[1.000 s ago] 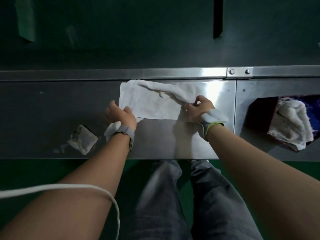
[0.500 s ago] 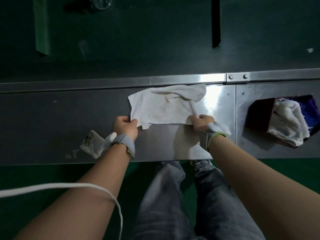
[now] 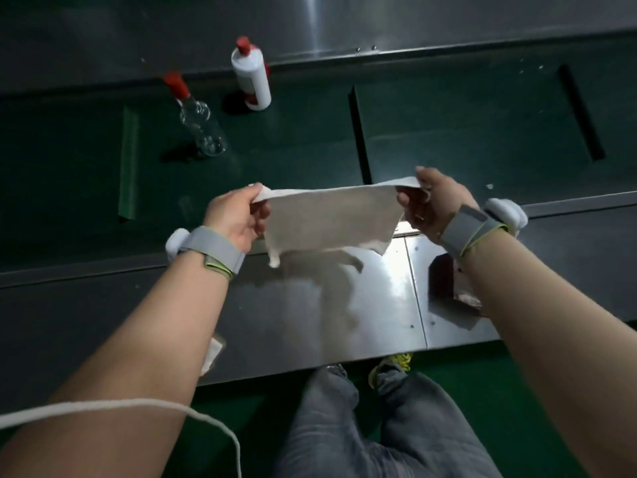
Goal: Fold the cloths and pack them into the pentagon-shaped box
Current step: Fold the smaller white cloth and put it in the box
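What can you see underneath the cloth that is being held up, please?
Under the cloth, held by the left hand and right hand, lie its shadow and bare steel table. Behind it, the surface is hidden.

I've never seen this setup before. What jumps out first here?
A white cloth is stretched in mid-air above the shiny metal table, pinched at its top corners by the left hand and the right hand. Behind, on the dark green belt, stand a white bottle and a clear bottle, both red-capped.

Dim, glare on steel table [image 3: 379,298]
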A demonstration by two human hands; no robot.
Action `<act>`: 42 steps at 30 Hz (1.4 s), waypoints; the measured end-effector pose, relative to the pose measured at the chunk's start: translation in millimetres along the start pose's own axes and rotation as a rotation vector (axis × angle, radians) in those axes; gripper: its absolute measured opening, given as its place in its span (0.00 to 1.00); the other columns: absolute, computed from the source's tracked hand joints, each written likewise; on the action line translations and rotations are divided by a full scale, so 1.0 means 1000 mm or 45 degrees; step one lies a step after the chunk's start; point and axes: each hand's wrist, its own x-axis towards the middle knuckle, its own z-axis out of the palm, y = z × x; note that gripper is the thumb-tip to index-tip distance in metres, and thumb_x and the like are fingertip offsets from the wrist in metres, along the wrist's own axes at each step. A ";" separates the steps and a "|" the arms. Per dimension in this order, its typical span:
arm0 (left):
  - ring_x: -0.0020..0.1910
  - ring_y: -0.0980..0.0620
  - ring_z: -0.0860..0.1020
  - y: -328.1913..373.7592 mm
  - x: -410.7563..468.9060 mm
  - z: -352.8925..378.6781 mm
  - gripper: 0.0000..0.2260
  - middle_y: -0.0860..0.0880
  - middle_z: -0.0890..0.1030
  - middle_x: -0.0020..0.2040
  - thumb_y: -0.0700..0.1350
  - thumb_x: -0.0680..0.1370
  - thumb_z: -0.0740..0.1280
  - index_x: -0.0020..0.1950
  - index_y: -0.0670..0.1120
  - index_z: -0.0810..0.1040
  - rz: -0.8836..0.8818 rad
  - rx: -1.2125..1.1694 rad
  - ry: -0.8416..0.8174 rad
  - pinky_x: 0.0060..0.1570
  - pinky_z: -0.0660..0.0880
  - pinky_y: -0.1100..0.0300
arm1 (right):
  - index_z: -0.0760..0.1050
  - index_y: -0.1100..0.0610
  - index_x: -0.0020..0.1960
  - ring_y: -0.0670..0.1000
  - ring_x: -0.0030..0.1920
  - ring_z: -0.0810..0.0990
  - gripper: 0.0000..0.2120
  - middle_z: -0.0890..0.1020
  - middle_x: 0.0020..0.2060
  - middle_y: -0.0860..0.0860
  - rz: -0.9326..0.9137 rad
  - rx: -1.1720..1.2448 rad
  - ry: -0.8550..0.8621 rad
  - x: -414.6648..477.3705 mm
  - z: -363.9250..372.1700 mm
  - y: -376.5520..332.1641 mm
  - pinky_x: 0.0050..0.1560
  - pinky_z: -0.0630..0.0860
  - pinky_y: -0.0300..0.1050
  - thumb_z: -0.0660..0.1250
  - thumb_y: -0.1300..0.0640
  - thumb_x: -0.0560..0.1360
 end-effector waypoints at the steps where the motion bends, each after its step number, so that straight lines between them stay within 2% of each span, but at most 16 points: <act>1: 0.21 0.60 0.74 0.011 -0.005 0.005 0.05 0.50 0.75 0.31 0.44 0.78 0.65 0.42 0.47 0.75 0.031 -0.023 -0.017 0.21 0.63 0.69 | 0.70 0.53 0.44 0.46 0.26 0.80 0.07 0.81 0.33 0.53 -0.033 0.023 -0.014 -0.005 -0.001 -0.013 0.26 0.72 0.34 0.64 0.52 0.76; 5: 0.22 0.60 0.75 0.029 -0.027 0.016 0.01 0.51 0.77 0.31 0.44 0.76 0.67 0.45 0.48 0.76 0.136 -0.034 -0.038 0.22 0.64 0.70 | 0.70 0.53 0.43 0.46 0.27 0.80 0.06 0.79 0.22 0.48 -0.081 0.038 -0.051 -0.020 -0.011 -0.034 0.27 0.71 0.34 0.63 0.51 0.76; 10: 0.22 0.60 0.74 -0.011 -0.028 0.004 0.05 0.50 0.74 0.32 0.43 0.76 0.67 0.42 0.49 0.73 0.119 0.082 0.016 0.20 0.63 0.69 | 0.74 0.53 0.46 0.46 0.25 0.80 0.05 0.82 0.26 0.49 0.012 -0.015 0.015 -0.017 -0.035 0.004 0.26 0.71 0.33 0.65 0.52 0.74; 14: 0.22 0.60 0.75 -0.082 -0.019 -0.020 0.06 0.49 0.75 0.33 0.41 0.79 0.63 0.42 0.49 0.71 -0.051 0.112 0.019 0.20 0.64 0.70 | 0.72 0.54 0.42 0.46 0.23 0.80 0.05 0.81 0.23 0.48 0.169 -0.143 0.157 -0.008 -0.062 0.070 0.24 0.69 0.33 0.65 0.54 0.74; 20: 0.19 0.61 0.73 -0.208 -0.005 -0.070 0.06 0.47 0.75 0.33 0.39 0.78 0.63 0.42 0.46 0.71 -0.409 0.357 0.165 0.19 0.62 0.69 | 0.76 0.62 0.44 0.52 0.25 0.81 0.07 0.84 0.28 0.55 0.572 -0.521 0.202 0.005 -0.116 0.196 0.28 0.73 0.41 0.66 0.57 0.75; 22: 0.19 0.62 0.74 -0.241 -0.006 -0.086 0.06 0.47 0.75 0.33 0.39 0.78 0.65 0.42 0.46 0.71 -0.515 0.428 0.231 0.18 0.63 0.71 | 0.79 0.64 0.47 0.56 0.32 0.82 0.11 0.84 0.32 0.57 0.615 -0.770 0.194 0.003 -0.135 0.230 0.36 0.79 0.48 0.70 0.55 0.73; 24: 0.19 0.62 0.75 -0.265 -0.006 -0.095 0.06 0.47 0.76 0.33 0.39 0.77 0.66 0.41 0.46 0.72 -0.598 0.419 0.260 0.18 0.63 0.71 | 0.81 0.60 0.43 0.57 0.39 0.83 0.12 0.84 0.37 0.56 0.675 -0.934 0.181 0.001 -0.148 0.252 0.49 0.81 0.53 0.74 0.51 0.70; 25: 0.19 0.61 0.75 -0.272 -0.005 -0.097 0.06 0.47 0.76 0.33 0.39 0.77 0.67 0.41 0.46 0.73 -0.621 0.391 0.269 0.18 0.63 0.71 | 0.81 0.57 0.40 0.57 0.39 0.84 0.11 0.85 0.35 0.55 0.686 -0.954 0.210 0.001 -0.151 0.260 0.49 0.81 0.52 0.74 0.48 0.70; 26: 0.19 0.61 0.75 -0.275 -0.003 -0.097 0.06 0.46 0.77 0.33 0.39 0.76 0.67 0.41 0.46 0.73 -0.635 0.362 0.279 0.18 0.63 0.71 | 0.80 0.56 0.38 0.55 0.36 0.83 0.12 0.84 0.31 0.53 0.683 -0.944 0.240 0.002 -0.153 0.265 0.44 0.81 0.49 0.73 0.47 0.70; 28: 0.20 0.59 0.76 -0.274 0.003 -0.091 0.05 0.46 0.78 0.32 0.38 0.76 0.67 0.42 0.45 0.73 -0.619 0.308 0.313 0.18 0.63 0.71 | 0.78 0.59 0.40 0.50 0.27 0.81 0.12 0.82 0.25 0.50 0.654 -0.849 0.225 0.010 -0.151 0.266 0.32 0.78 0.41 0.69 0.50 0.74; 30: 0.21 0.57 0.76 -0.268 0.013 -0.085 0.06 0.47 0.79 0.30 0.37 0.76 0.66 0.43 0.46 0.72 -0.556 0.264 0.350 0.17 0.63 0.71 | 0.75 0.60 0.41 0.47 0.23 0.79 0.10 0.81 0.23 0.49 0.624 -0.758 0.207 0.024 -0.146 0.261 0.24 0.75 0.36 0.67 0.53 0.76; 33: 0.20 0.59 0.76 -0.252 0.034 -0.073 0.08 0.46 0.77 0.34 0.36 0.76 0.65 0.43 0.48 0.71 -0.450 0.176 0.390 0.18 0.65 0.71 | 0.75 0.60 0.45 0.48 0.27 0.81 0.08 0.82 0.30 0.52 0.561 -0.634 0.227 0.050 -0.134 0.241 0.27 0.76 0.37 0.67 0.54 0.75; 37: 0.22 0.60 0.77 -0.228 0.062 -0.057 0.05 0.46 0.78 0.36 0.38 0.76 0.65 0.44 0.48 0.73 -0.267 0.168 0.383 0.21 0.69 0.68 | 0.77 0.59 0.40 0.49 0.30 0.81 0.13 0.83 0.27 0.49 0.459 -0.493 0.255 0.073 -0.107 0.215 0.30 0.75 0.39 0.68 0.49 0.73; 38: 0.25 0.59 0.78 -0.224 0.067 -0.054 0.03 0.46 0.79 0.37 0.40 0.77 0.66 0.46 0.47 0.73 -0.228 0.163 0.375 0.23 0.71 0.68 | 0.78 0.58 0.43 0.50 0.33 0.82 0.14 0.85 0.31 0.49 0.423 -0.434 0.241 0.076 -0.101 0.211 0.32 0.76 0.40 0.69 0.46 0.72; 40: 0.33 0.53 0.81 -0.223 0.074 -0.051 0.09 0.47 0.80 0.40 0.47 0.75 0.68 0.53 0.46 0.74 -0.177 0.181 0.369 0.31 0.76 0.62 | 0.77 0.57 0.51 0.52 0.40 0.85 0.17 0.86 0.41 0.50 0.405 -0.391 0.161 0.077 -0.094 0.210 0.34 0.78 0.41 0.68 0.43 0.73; 42: 0.44 0.47 0.81 -0.227 0.076 -0.052 0.16 0.46 0.81 0.46 0.50 0.73 0.70 0.57 0.46 0.74 -0.146 0.411 0.423 0.44 0.79 0.54 | 0.78 0.58 0.52 0.53 0.40 0.84 0.16 0.85 0.43 0.53 0.366 -0.494 0.156 0.074 -0.092 0.215 0.36 0.79 0.44 0.66 0.46 0.75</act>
